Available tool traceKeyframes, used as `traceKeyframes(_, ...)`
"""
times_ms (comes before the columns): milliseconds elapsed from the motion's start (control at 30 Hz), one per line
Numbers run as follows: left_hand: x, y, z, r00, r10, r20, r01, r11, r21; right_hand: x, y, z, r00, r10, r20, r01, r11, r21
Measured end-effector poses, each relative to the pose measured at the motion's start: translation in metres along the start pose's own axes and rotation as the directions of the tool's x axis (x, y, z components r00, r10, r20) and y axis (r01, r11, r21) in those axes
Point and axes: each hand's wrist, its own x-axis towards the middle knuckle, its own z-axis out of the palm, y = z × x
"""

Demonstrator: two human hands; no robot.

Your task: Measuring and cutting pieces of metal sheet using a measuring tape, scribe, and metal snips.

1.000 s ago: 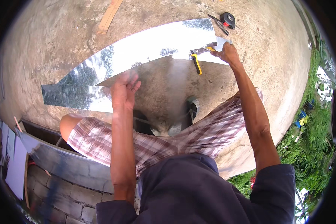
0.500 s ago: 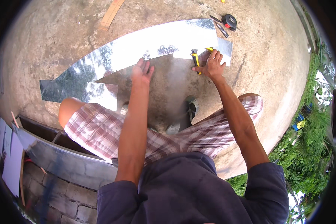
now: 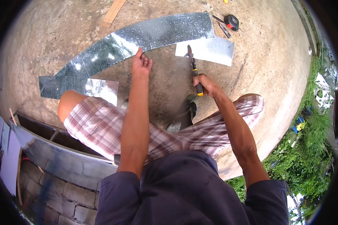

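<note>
A long, curved strip of shiny sheet metal arches across the concrete in front of me. At its near edge, my left hand is palm up, with one digit against the metal and the other fingers curled; it seems to pinch the edge. My right hand is wrapped around the yellow-and-black handles of tin snips. Their dark blades point away from me, over a smaller rectangular metal piece lying by the strip's right end. Another rectangular metal piece lies at the strip's left end, near my knee.
A black tape measure and dark pens lie past the strip's right end. Cardboard rests on the concrete at the far side. A grey trough-like frame stands at my left; grass borders the right.
My right hand has picked up the tin snips and drawn back toward me. The curved strip has shifted or tilted away, baring more of the smaller right piece. My left hand's fingers have curled.
</note>
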Motion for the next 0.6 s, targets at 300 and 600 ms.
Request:
traceKeyframes(300, 0.017, 0.004, 0.002, 0.972, 0.199, 0.125, -0.212, 0.972, 0.1, -0.001, 0.022, 0.071, 0.962, -0.14, -0.236, 0.136, 0.99, -0.035)
traceKeyframes(600, 0.017, 0.004, 0.005, 0.948, 0.197, 0.25, -0.214, 0.976, 0.04, 0.011, 0.016, 0.098, 0.917, -0.112, -0.384, 0.109, 0.994, -0.029)
